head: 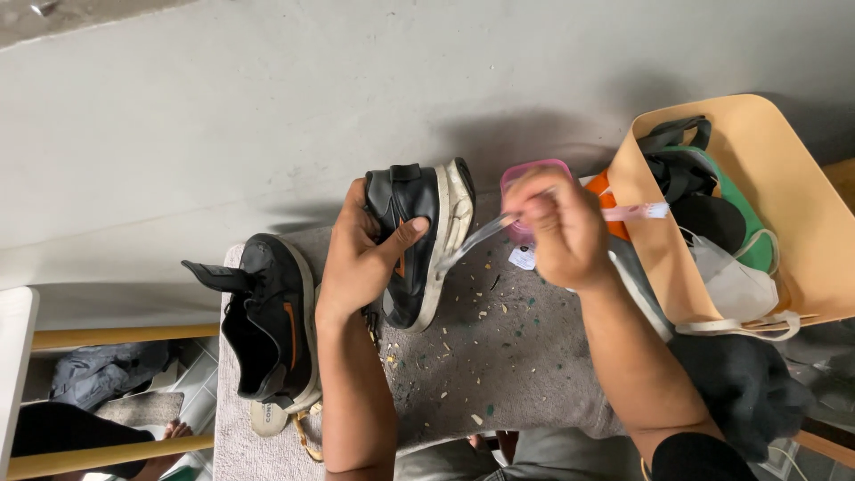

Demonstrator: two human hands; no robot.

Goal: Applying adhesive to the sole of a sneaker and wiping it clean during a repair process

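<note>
While the left hand is gripping a black sneaker, the right hand is pinching a toothbrush against its still-grimy white sole; the second sneaker is lying untouched.

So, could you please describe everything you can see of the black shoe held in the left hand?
The black shoe is a high-top of smooth, leather-like material with a thick, scuffed off-white sole, a small orange mark on its side and a strap near the top. It is tipped on edge over a grey padded mat, sole facing right. The left hand grips its upper; a clear strip held by the right hand meets the sole.
</note>
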